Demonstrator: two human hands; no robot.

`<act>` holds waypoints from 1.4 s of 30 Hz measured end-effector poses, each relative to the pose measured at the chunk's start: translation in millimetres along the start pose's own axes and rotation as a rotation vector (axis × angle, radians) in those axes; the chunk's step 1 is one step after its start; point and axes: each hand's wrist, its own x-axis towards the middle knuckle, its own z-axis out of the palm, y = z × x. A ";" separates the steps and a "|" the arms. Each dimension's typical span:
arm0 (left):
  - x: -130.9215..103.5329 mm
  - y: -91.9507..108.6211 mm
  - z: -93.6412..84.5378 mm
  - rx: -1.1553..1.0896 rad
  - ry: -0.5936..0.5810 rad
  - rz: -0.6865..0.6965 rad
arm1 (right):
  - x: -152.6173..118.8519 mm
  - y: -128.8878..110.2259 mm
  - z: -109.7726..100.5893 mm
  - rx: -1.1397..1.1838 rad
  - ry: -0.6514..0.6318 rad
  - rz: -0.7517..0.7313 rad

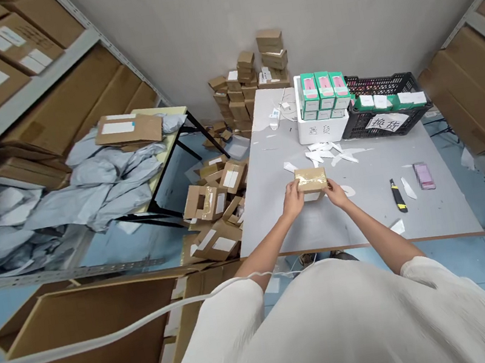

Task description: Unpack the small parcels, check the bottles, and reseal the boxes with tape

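Note:
A small brown cardboard box (311, 179), with shiny tape across its top and a pale label on its near side, is held over the grey table (273, 201). My left hand (292, 199) grips its left end. On the opposite end, my right hand (336, 194) closes around the corner. Torn white paper scraps (321, 153) lie just beyond the box. To the right rest a black and yellow utility knife (398, 196) and a phone-like pink rectangle (424, 176), whose detail is blurred.
A white bin (324, 130) with green boxes (324, 85) and a black crate (381, 126) stand at the table's back. Opened cartons (219, 237) pile on the floor at left. Grey parcels (103, 173) cover a side table. A white cable (153, 315) crosses the lower left.

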 end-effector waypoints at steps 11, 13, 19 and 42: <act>-8.1 2.9 -0.1 -0.069 0.001 0.000 | -19.2 -17.1 -4.5 -0.042 0.003 -0.047; -6.3 13.1 5.5 -0.064 0.001 0.012 | -22.9 -20.1 -15.6 -0.028 0.023 -0.045; 2.6 54.6 50.0 -0.086 -0.021 0.050 | -28.6 -18.0 -73.5 -0.027 0.114 -0.066; 3.7 120.7 181.5 0.093 0.019 0.057 | -18.7 57.0 -197.1 -0.093 0.100 -0.192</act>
